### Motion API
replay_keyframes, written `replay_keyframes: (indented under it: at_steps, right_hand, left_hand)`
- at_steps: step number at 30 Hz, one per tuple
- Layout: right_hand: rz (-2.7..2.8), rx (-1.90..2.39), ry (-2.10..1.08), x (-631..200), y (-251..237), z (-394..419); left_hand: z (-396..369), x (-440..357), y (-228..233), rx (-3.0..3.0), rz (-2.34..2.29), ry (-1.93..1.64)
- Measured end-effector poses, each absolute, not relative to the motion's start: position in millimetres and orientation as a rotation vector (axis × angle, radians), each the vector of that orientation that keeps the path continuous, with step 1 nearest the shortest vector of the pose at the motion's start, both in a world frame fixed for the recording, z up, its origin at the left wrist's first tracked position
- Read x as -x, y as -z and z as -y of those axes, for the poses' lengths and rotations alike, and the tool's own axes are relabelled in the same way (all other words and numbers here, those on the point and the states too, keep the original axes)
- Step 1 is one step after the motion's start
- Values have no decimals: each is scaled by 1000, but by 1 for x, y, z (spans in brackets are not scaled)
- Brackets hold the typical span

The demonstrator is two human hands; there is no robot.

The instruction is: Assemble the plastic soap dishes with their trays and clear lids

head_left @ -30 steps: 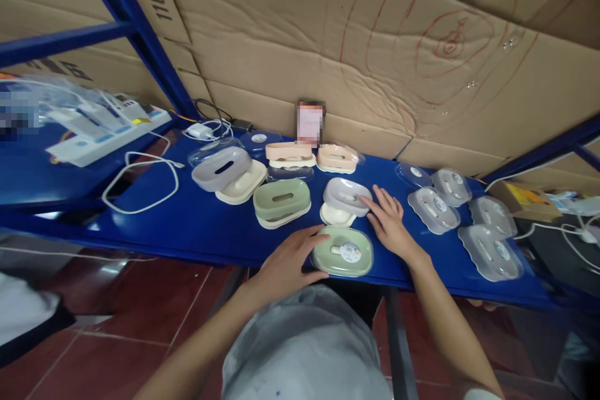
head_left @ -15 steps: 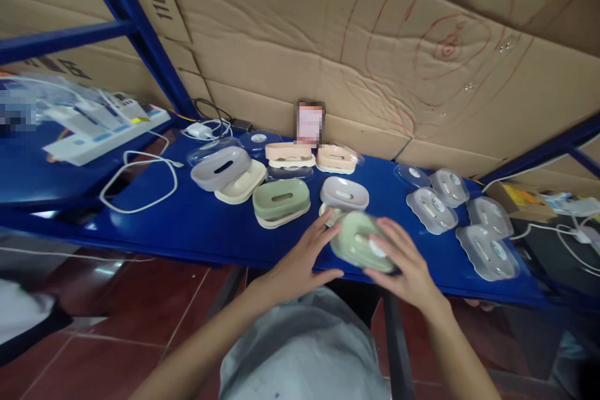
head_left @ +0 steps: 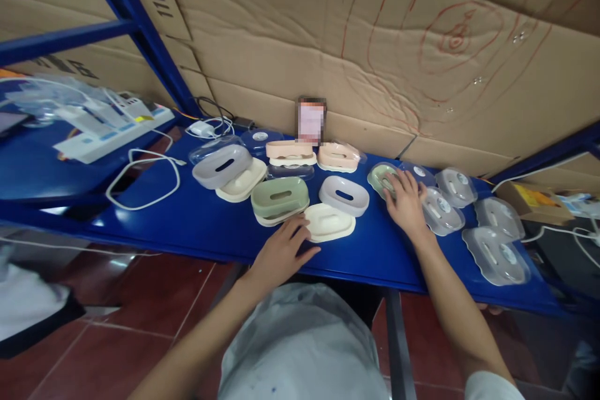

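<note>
Many oval plastic soap dishes lie on a blue shelf point(head_left: 197, 231). My left hand point(head_left: 281, 253) rests near the front edge, its fingers touching a cream tray point(head_left: 329, 222). My right hand point(head_left: 407, 203) lies on a green dish with a clear lid point(head_left: 380, 176), farther back to the right. Between my hands sits a grey dish point(head_left: 344, 195). A green dish on a cream tray point(head_left: 280, 199) stands just left of the cream tray.
Several clear lids point(head_left: 494, 253) lie at the right end of the shelf. At the back stand peach dishes point(head_left: 290, 153) and a grey dish on a cream tray point(head_left: 222, 167). A white cable point(head_left: 140, 184) loops at the left. Cardboard point(head_left: 375, 44) lines the wall.
Both hands lifted the lidded green dish from the front edge. My right hand carried it back and right, setting it down by the clear lids. My left hand moved to the cream tray.
</note>
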State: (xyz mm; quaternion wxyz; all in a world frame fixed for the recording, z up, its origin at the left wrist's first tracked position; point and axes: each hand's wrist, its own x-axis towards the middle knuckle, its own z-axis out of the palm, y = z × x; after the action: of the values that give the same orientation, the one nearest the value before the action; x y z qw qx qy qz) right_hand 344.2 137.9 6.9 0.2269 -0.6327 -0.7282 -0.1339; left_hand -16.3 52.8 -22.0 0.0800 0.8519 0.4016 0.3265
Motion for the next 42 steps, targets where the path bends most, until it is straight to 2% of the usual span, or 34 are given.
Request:
replay_keyframes:
  at_steps: [6, 14, 20, 26, 30, 33, 36, 39, 42]
  right_hand:
    - [2352, 1303, 79, -293, -11, -91]
    - [2348, 1059, -222, -274, -6, -77]
    - [2509, 868, -105, -268, -7, -73]
    - [2573, 814, -29, -267, -5, -68]
    - [2464, 1014, -31, -271, -21, -105]
    - [2270, 1355, 61, -273, -32, -165]
    - [2103, 1593, -2, -272, -31, -225]
    - [2099, 1588, -69, -269, -27, -256]
    - [2111, 1496, -41, -268, -28, -248]
  left_hand:
    - [-51, 16, 24, -2373, -1283, -958]
    - [-50, 15, 21, -2278, -1319, -922]
    - [-52, 16, 25, -2349, -1284, -1047]
    - [-52, 15, 23, -2417, -1215, -1005]
    - [-51, 16, 20, -2389, -1171, -997]
    - [-50, 17, 18, -2362, -1148, -971]
    - [-50, 18, 17, -2340, -1137, -977]
    - [-50, 19, 16, -2329, -1138, -969]
    - [-50, 20, 17, -2328, -1141, -950]
